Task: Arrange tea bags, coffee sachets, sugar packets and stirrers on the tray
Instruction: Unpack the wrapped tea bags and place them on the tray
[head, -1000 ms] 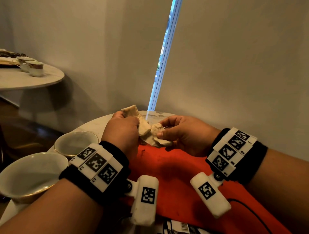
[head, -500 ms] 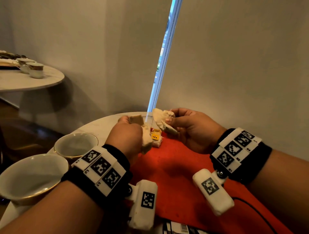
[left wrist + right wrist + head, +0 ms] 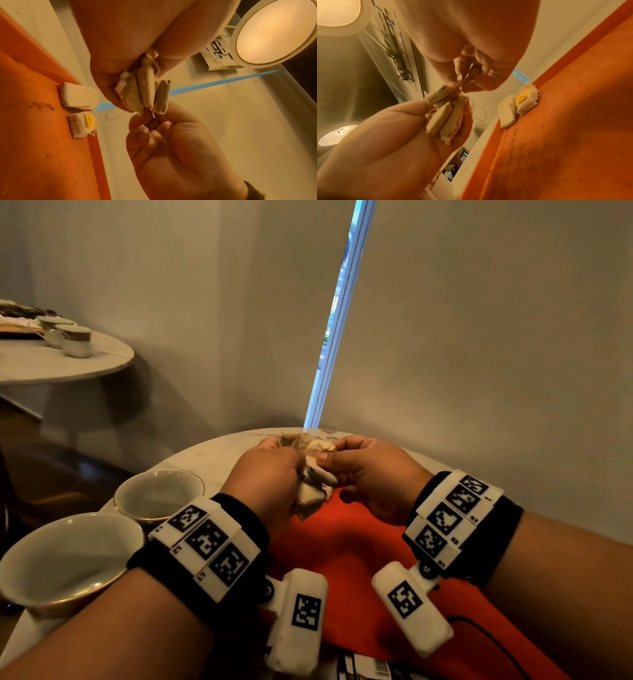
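A bunch of soft, crumpled paper tea bags (image 3: pixel 145 89) is clamped in the curled fingers of the left hand (image 3: pixel 270 474), held above the far end of the tray (image 3: pixel 359 546). One bag of the bunch, or its string (which of the two cannot be told), is pinched at its edge between thumb and fingers (image 3: pixel 142 121) of the right hand (image 3: pixel 373 474). A thin thread (image 3: pixel 479 112) is seen looping loose from the bunch.

Two more bags are laid on the tray, just beside its far rim: a plain, pillow-shaped one (image 3: pixel 78 97) and, touching it, a flat one bearing a yellow tag (image 3: pixel 90 120) printed TEA. The tray is orange, matt, with a raised rim, and is flecked with dark crumbs (image 3: pixel 41 105).

The tray is carried by a round, pale, marble-like desk (image 3: pixel 205 457), set near a plain wall, where a narrow strip of daylight (image 3: pixel 335 316) is shown between blinds. Two gold-rimmed cups (image 3: pixel 68 559) are placed at the left of the desk, the nearer one partly covered by the left wrist band (image 3: pixel 209 546). A second round table (image 3: pixel 61 364) with cups is seen further off at the left. A round lamp (image 3: pixel 278 31) is lit on the ceiling.
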`<state>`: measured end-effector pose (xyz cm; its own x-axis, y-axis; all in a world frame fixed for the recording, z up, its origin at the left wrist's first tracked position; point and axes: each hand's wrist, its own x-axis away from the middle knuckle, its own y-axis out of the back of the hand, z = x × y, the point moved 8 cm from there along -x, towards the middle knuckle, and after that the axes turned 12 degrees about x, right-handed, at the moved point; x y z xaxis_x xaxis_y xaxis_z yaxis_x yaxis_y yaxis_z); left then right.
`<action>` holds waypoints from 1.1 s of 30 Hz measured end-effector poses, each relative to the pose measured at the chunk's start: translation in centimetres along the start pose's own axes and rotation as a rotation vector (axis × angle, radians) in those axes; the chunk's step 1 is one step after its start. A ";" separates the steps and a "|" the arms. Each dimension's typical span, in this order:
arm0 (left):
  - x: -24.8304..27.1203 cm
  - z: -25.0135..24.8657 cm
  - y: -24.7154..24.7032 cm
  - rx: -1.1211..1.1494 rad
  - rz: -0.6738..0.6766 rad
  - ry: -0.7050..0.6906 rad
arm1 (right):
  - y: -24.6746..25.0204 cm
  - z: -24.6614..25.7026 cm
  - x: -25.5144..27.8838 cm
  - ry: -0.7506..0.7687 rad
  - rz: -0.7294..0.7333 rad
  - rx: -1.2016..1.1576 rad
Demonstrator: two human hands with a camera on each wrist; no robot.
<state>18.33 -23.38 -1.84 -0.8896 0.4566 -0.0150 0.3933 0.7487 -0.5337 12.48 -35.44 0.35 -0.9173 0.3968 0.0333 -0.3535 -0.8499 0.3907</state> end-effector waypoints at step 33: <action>0.8 -5.3 3.8 0.097 -0.324 -0.260 | -1.3 -1.7 -5.7 -0.139 0.012 0.365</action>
<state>20.30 -17.66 0.60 -0.9975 0.0591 -0.0399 0.0710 0.7793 -0.6226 17.85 -37.14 -1.90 -0.8788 0.4516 0.1544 -0.2310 -0.6855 0.6905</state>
